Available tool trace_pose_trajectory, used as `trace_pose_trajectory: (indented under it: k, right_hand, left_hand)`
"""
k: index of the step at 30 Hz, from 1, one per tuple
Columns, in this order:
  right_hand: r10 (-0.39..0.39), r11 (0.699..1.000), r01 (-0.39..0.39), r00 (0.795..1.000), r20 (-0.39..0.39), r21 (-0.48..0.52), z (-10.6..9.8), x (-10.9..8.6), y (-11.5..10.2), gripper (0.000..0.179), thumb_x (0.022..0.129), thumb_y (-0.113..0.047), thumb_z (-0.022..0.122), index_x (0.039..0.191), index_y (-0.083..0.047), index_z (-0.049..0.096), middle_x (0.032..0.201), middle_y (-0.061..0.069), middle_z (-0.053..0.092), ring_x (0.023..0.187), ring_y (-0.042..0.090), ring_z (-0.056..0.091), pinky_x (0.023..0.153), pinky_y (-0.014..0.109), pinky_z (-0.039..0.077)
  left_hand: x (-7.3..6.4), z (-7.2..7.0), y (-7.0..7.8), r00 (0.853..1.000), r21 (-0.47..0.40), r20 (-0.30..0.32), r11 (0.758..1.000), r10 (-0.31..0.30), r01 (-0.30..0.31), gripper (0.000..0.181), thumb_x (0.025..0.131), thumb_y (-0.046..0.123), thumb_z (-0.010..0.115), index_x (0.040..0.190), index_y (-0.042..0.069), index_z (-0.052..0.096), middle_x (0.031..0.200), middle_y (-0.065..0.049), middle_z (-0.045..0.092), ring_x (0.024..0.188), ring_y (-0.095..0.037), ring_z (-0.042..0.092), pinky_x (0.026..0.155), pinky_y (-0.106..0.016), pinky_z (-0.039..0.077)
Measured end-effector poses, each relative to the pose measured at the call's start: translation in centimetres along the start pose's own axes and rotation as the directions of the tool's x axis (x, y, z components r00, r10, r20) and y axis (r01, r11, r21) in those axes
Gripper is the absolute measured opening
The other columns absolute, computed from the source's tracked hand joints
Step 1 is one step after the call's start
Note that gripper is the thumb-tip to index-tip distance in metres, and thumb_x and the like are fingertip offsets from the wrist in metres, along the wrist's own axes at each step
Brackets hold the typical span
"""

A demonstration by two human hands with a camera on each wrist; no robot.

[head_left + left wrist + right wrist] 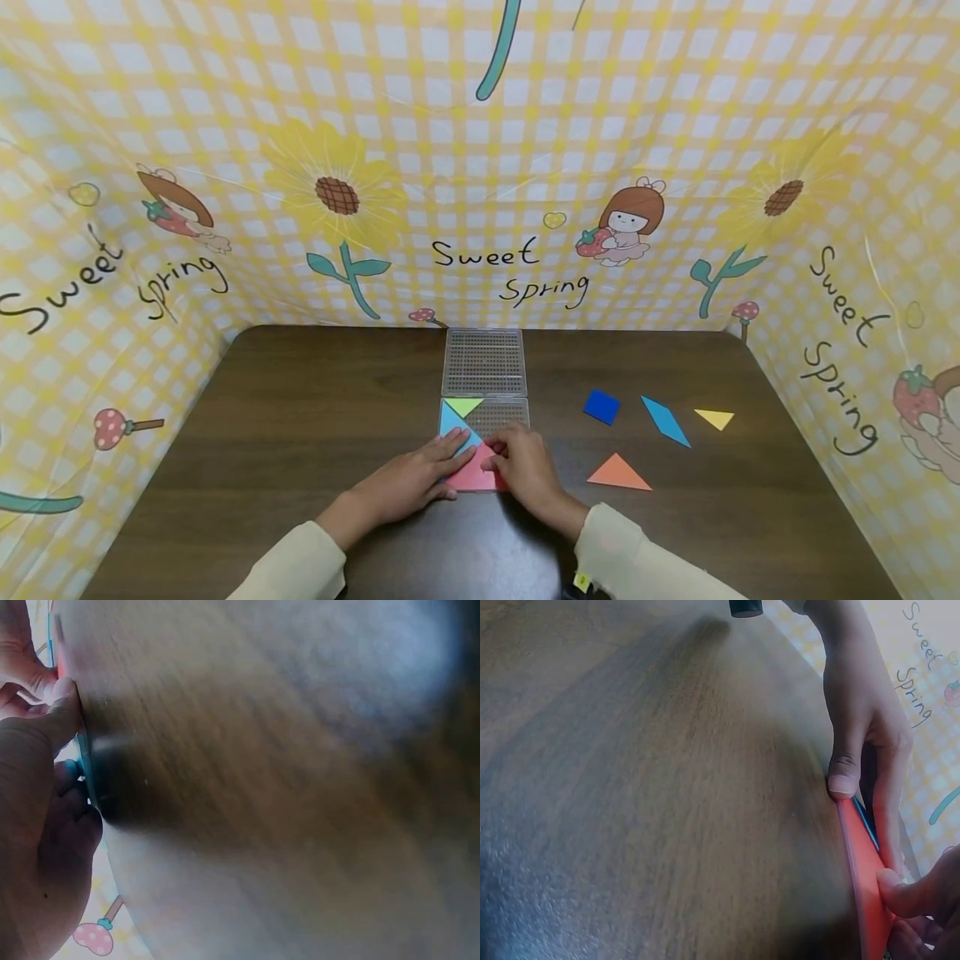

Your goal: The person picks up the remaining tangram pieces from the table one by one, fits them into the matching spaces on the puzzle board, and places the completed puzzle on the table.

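Note:
In the head view a pink triangle [471,478] and a light blue triangle [452,419] lie in the lower half of a clear hinged case [504,414], with a small green triangle [465,406] at its upper left. My left hand [415,482] rests on the light blue and pink pieces, fingers fairly straight, thumb near the case's front edge. With curled fingers and thumb, my right hand [527,468] pinches the pink triangle at its right side. The right wrist view shows that thumb against the pink surface; the fingertips behind it are partly hidden.
Right of the case lie a dark blue square [602,407], a blue parallelogram [665,421], a yellow triangle [716,417] and an orange triangle [619,473]. The case's dotted other half [484,362] lies unfolded behind. Checked cloth [480,167] surrounds the dark wooden table [322,400].

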State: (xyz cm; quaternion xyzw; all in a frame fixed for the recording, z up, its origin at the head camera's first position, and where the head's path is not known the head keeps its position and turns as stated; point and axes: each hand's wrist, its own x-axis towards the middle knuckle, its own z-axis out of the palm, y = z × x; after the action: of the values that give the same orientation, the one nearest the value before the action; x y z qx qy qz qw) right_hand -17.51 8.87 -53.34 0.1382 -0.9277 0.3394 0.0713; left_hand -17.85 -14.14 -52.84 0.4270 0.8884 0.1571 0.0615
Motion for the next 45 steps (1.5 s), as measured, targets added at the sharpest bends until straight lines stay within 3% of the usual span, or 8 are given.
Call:
trace_pose_trajectory:
  k: [12,23,33,41,45]
  right_hand:
    - [0.051,0.999,-0.051,0.999,-0.008,-0.017,0.0,0.4,-0.4,0.019,0.076,-0.014,0.092,0.088,-0.008,0.078,0.077,0.001,0.067,0.071,0.01,0.06,0.065,0.026,0.051]
    - [0.074,0.997,-0.074,0.995,0.064,-0.009,-0.5,1.1,-0.4,0.019,0.074,-0.014,0.093,0.083,-0.009,0.077,0.072,-0.001,0.069,0.068,0.009,0.061,0.063,0.025,0.051]
    - [0.086,0.99,-0.107,0.975,0.206,0.094,-1.9,1.8,0.0,0.01,0.084,-0.009,0.084,0.091,-0.005,0.078,0.078,0.003,0.071,0.069,0.007,0.057,0.061,0.018,0.049]
    - [0.071,0.991,-0.09,0.98,0.183,0.094,-3.9,2.7,0.5,0.009,0.085,-0.006,0.083,0.091,-0.003,0.076,0.079,0.004,0.072,0.07,0.009,0.062,0.062,0.023,0.054]
    - [0.116,0.988,-0.133,0.975,0.189,0.077,-5.1,3.2,0.8,0.01,0.085,-0.004,0.082,0.094,-0.002,0.076,0.082,0.004,0.073,0.072,0.012,0.065,0.064,0.027,0.057]
  left_hand:
    - [0.1,-0.2,0.1,0.999,-0.019,0.025,0.999,-0.031,0.031,0.063,0.102,0.034,0.062,0.157,0.012,0.041,0.169,-0.014,0.027,0.153,-0.035,0.034,0.113,-0.049,0.046]
    - [0.2,-0.2,0.1,0.999,-0.032,0.034,0.999,-0.041,0.042,0.063,0.103,0.035,0.061,0.158,0.012,0.041,0.169,-0.014,0.027,0.154,-0.034,0.032,0.115,-0.05,0.044]
    - [0.2,-0.3,0.3,0.998,-0.032,0.041,0.999,-0.037,0.039,0.063,0.103,0.036,0.061,0.158,0.013,0.04,0.17,-0.014,0.026,0.153,-0.037,0.034,0.113,-0.051,0.046]
    - [0.1,-0.2,0.3,0.999,-0.017,0.033,0.999,-0.032,0.033,0.063,0.103,0.035,0.061,0.158,0.013,0.04,0.169,-0.015,0.027,0.153,-0.036,0.033,0.113,-0.049,0.046]
    - [0.1,-0.3,0.4,0.999,-0.018,0.035,0.999,-0.037,0.037,0.062,0.104,0.035,0.06,0.158,0.013,0.04,0.169,-0.015,0.026,0.152,-0.037,0.034,0.113,-0.05,0.047]
